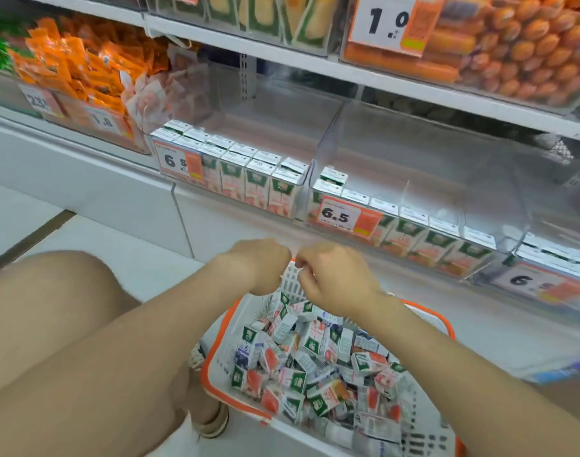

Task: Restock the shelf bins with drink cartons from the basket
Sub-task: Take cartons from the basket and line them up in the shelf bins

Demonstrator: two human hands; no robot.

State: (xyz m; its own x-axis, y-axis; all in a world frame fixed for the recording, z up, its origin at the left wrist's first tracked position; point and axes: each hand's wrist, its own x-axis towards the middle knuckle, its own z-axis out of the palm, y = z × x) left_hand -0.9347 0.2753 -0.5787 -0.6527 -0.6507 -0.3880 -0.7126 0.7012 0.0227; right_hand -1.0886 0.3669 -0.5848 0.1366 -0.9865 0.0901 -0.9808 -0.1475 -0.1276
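Note:
A white basket with an orange rim [216,344] stands on the floor, full of several small drink cartons [315,361] lying jumbled. My left hand [260,265] and my right hand [333,278] are side by side at the basket's far rim, backs up and fingers curled down over the rim, gripping it. Their fingertips are hidden. Above, one clear shelf bin [301,189] holds upright cartons [255,179] in two rows. The bin [492,245] to its right has a front row of cartons [410,232] and bare room behind.
My bare knee [61,311] is at the left beside the basket, with a sandalled foot [212,423] under it. Orange price tags [343,216] hang on the bin fronts. Upper shelves hold orange snack packs [84,74] and sausages [525,51]. The floor is white tile.

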